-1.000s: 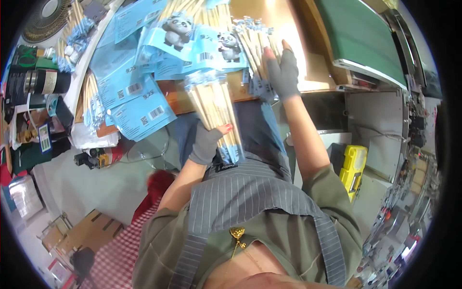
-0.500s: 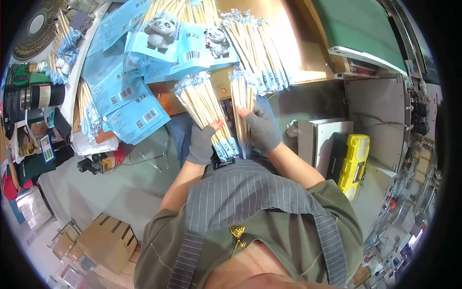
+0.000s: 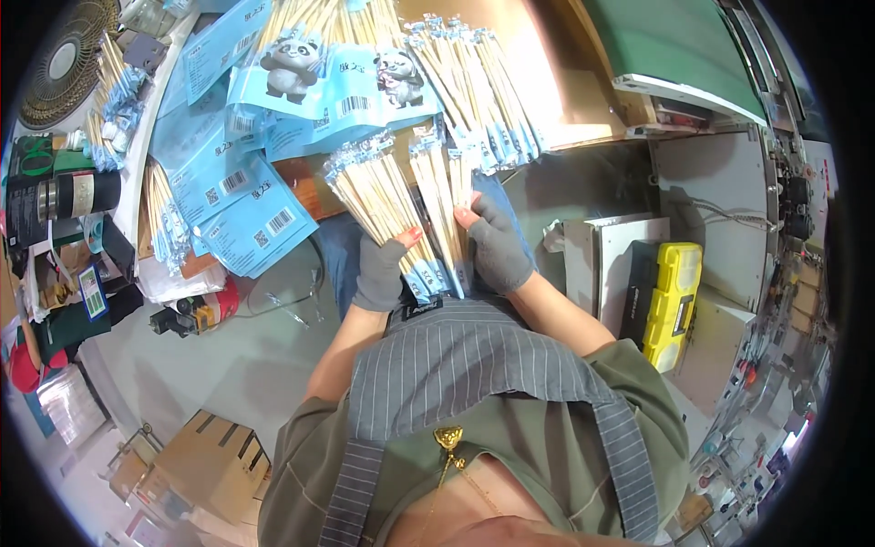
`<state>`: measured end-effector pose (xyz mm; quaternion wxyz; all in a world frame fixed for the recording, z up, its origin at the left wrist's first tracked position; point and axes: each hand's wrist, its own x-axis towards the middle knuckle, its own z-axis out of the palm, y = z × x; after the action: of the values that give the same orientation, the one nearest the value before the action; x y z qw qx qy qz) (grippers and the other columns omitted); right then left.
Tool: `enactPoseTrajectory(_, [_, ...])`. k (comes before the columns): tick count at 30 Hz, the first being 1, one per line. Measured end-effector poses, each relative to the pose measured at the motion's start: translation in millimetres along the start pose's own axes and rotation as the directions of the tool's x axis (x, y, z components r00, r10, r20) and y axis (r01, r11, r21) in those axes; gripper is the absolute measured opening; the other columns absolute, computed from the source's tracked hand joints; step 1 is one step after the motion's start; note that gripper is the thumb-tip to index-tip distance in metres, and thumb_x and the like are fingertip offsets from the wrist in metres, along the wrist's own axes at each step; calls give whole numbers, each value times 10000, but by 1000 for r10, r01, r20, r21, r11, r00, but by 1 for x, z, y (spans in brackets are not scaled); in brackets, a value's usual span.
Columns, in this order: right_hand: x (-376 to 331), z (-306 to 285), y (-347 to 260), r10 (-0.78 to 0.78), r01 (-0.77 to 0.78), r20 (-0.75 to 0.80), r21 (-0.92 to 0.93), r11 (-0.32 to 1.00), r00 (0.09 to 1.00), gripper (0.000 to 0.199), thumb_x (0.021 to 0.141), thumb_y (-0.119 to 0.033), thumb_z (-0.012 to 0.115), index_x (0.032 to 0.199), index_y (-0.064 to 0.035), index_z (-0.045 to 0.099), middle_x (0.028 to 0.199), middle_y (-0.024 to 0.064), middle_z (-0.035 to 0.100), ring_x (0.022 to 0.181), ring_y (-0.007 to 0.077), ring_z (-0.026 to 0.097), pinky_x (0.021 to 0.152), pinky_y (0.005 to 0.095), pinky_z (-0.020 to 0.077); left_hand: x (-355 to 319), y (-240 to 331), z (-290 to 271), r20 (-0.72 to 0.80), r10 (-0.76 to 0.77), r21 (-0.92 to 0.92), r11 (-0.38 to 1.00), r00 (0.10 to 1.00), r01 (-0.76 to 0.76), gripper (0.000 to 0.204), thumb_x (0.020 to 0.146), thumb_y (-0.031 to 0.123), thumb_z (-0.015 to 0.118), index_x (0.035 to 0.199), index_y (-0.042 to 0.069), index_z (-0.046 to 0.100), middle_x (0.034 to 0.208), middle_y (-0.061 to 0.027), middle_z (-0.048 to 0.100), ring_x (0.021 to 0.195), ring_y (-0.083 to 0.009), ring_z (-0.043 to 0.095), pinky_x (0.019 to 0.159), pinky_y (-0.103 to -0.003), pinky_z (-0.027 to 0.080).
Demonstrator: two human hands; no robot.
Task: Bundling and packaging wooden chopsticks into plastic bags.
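Observation:
In front of my apron, my left hand (image 3: 380, 273), in a grey fingerless glove, is closed around a fanned bundle of wrapped wooden sticks (image 3: 377, 194). They are thin and pale, in clear plastic sleeves with blue ends. My right hand (image 3: 502, 250), gloved the same way, grips a smaller bundle of the same sticks (image 3: 441, 193), thumb on top. The two bundles stand side by side, blue ends low and near each other. Fingers behind the bundles are hidden. Just beyond them lie more wrapped sticks (image 3: 478, 96) on the table and light blue panda-printed pouches (image 3: 319, 100) with sticks on top.
Flat blue pouches (image 3: 251, 219) overlap at the table's left side, beside loose wrapped sticks (image 3: 164, 214). A dark thermos (image 3: 82, 193) and a fan (image 3: 64, 64) are farther left. To the right are a yellow and black toolbox (image 3: 673, 305) and a green-topped surface (image 3: 674, 55).
My right hand's bundle has shifted left and fanned out a little, closing the gap to the left bundle. My left hand has barely moved.

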<state>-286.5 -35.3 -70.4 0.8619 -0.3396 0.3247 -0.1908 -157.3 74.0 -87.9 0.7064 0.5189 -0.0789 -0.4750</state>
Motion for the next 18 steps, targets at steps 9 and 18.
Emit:
enactPoseTrajectory(9, [-3,7,-3,-77,77,9,23,997,997,334,933,-129,507,1216,37,446,1144,95,567,1035,128,532,920,277,417,-2,-1,-2,-12,5,40,999,1000,-5,358,759,129,654,1090,8,592,949,-49,636,847,-129,593,747,-252,470])
enactPoseTrajectory(18, [-4,11,-12,-72,72,7,28,997,997,406,900,-104,571,1242,37,402,1130,141,568,933,190,620,836,309,499,-3,11,10,39,13,-52,999,999,-11,388,764,109,630,1125,-19,570,998,-109,651,882,-189,634,783,-301,513])
